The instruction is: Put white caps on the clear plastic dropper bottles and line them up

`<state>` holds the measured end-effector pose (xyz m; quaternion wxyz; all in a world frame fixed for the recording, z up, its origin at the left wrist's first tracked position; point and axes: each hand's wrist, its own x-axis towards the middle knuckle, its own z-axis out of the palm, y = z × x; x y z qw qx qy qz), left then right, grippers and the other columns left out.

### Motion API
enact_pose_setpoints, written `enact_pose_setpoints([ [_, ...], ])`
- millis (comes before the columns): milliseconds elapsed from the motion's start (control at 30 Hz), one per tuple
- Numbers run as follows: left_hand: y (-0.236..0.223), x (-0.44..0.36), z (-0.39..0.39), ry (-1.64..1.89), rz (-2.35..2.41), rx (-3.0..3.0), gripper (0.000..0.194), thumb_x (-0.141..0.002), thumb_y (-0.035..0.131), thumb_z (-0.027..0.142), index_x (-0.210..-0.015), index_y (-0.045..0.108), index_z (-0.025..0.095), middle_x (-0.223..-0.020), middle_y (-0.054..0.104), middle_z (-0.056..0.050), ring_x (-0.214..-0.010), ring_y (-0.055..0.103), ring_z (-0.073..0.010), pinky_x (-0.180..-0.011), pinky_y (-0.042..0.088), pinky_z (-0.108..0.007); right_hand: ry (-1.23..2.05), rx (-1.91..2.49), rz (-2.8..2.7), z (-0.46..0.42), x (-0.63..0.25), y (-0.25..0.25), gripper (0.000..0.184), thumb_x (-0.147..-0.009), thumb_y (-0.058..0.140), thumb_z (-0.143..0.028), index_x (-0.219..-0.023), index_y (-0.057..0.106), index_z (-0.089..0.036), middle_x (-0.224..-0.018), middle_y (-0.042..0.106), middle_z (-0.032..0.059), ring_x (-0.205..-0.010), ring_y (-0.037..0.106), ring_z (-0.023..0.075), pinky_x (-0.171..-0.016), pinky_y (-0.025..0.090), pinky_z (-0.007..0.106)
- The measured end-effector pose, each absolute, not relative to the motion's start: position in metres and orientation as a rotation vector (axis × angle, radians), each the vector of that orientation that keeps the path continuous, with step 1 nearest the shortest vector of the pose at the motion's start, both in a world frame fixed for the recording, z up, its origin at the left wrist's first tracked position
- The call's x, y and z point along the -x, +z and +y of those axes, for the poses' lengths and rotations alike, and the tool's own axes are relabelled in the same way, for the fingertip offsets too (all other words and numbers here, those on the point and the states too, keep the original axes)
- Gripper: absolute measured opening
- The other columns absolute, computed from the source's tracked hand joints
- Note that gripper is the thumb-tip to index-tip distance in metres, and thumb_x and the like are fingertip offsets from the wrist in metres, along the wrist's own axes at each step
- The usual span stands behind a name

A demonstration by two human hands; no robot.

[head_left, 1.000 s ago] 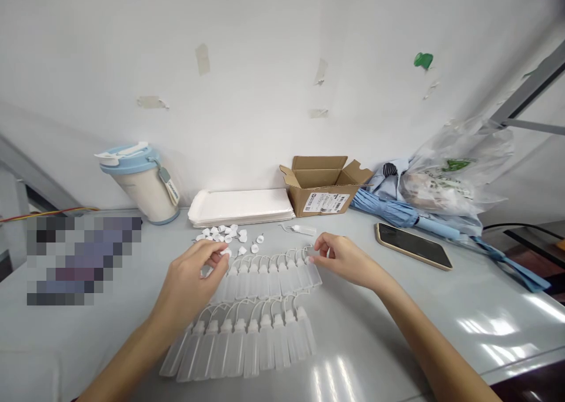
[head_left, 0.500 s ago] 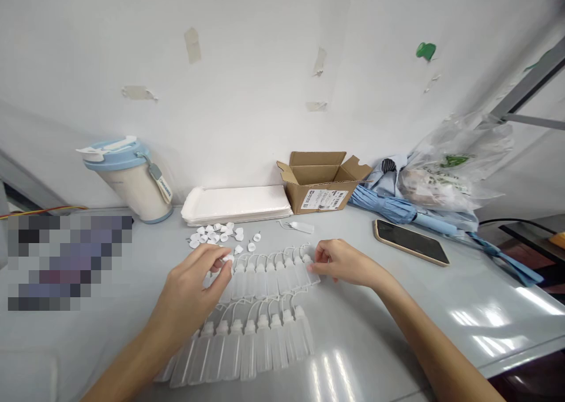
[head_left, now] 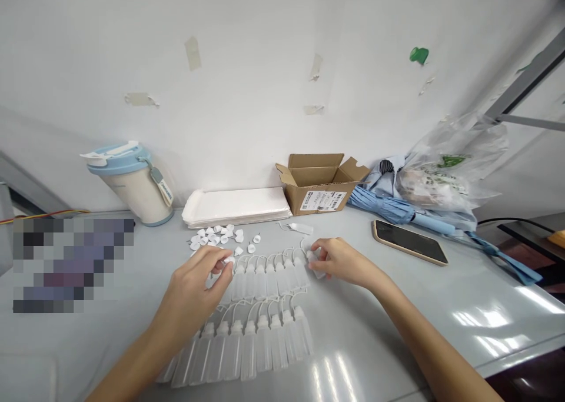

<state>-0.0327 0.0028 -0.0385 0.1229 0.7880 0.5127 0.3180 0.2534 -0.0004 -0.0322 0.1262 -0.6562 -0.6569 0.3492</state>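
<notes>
My left hand point(head_left: 200, 278) pinches a small white cap point(head_left: 229, 261) between thumb and fingers, over the left end of the upper row of bottles. In my right hand point(head_left: 342, 261) is a translucent squeeze bottle point(head_left: 316, 268) with a thin bent spout, gripped at the right end of that row and lifted apart from its neighbours. The upper row of bottles point(head_left: 271, 281) lies side by side, their curved spouts pointing to the wall. Nearer to me lies a second row of bottles point(head_left: 248, 349). Beyond my left hand is a pile of white caps point(head_left: 216, 235).
A lone bottle point(head_left: 302, 228) lies before an open cardboard box point(head_left: 324, 199). Beside the box is a stack of white sheets point(head_left: 238, 205). A tumbler point(head_left: 136, 184) stands at left; a phone point(head_left: 410, 242), a blue umbrella point(head_left: 388, 206) and a plastic bag point(head_left: 450, 172) are at right.
My right hand has taken hold of the end bottle of the upper row and pulled it slightly right. My left hand has picked up a cap. The view has shifted slightly.
</notes>
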Motion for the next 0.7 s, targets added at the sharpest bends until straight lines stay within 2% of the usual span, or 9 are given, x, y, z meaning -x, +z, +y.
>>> enact_pose_setpoints([
  [100,-0.038,0.032,0.002,0.919,1.490,-2.289,0.022,-0.085,0.044,0.035,-0.091,0.060,0.021,-0.087,0.063,-0.004,-0.073,0.059,-0.0158,-0.053,0.046,-0.022,0.983,1.899,-1.958,-0.002,-0.253,-0.032,0.032,-0.075,0.053,-0.025,-0.103,0.062,-0.011,-0.076,0.065,0.0038,-0.049,0.059,0.0117,-0.050,0.041,0.023],
  [233,-0.039,0.032,0.001,0.931,1.485,-2.252,0.024,-0.084,0.045,0.036,-0.092,0.062,0.021,-0.088,0.064,-0.004,-0.073,0.060,-0.0165,-0.054,0.047,-0.023,0.783,1.899,-2.026,-0.002,-0.252,-0.032,0.031,-0.076,0.053,-0.023,-0.103,0.064,-0.013,-0.075,0.065,0.0044,-0.059,0.058,0.0139,-0.056,0.041,0.024],
  [433,-0.035,0.028,-0.001,0.894,1.461,-1.987,0.027,-0.081,0.050,0.042,-0.090,0.065,0.022,-0.094,0.065,-0.004,-0.078,0.063,-0.0180,-0.061,0.052,-0.026,0.639,1.649,-1.942,-0.005,-0.238,-0.035,0.029,-0.082,0.050,-0.025,-0.108,0.058,-0.016,-0.087,0.062,0.0044,-0.061,0.056,0.0117,-0.061,0.044,0.025],
  [567,-0.031,0.023,-0.003,0.863,1.339,-1.821,0.027,-0.079,0.055,0.044,-0.091,0.066,0.022,-0.097,0.065,-0.004,-0.083,0.062,-0.0187,-0.069,0.053,-0.026,0.703,1.342,-1.960,-0.016,-0.217,-0.035,0.029,-0.085,0.049,-0.024,-0.112,0.055,-0.017,-0.098,0.058,0.0069,-0.074,0.056,0.0124,-0.063,0.046,0.024],
  [700,-0.028,0.021,-0.004,0.798,1.278,-1.677,0.029,-0.078,0.058,0.044,-0.093,0.066,0.021,-0.094,0.066,-0.005,-0.083,0.062,-0.0187,-0.072,0.053,-0.027,0.974,1.149,-1.942,-0.034,-0.198,-0.030,0.027,-0.086,0.051,-0.024,-0.113,0.056,-0.021,-0.101,0.058,0.0048,-0.077,0.056,0.0116,-0.065,0.048,0.023],
])
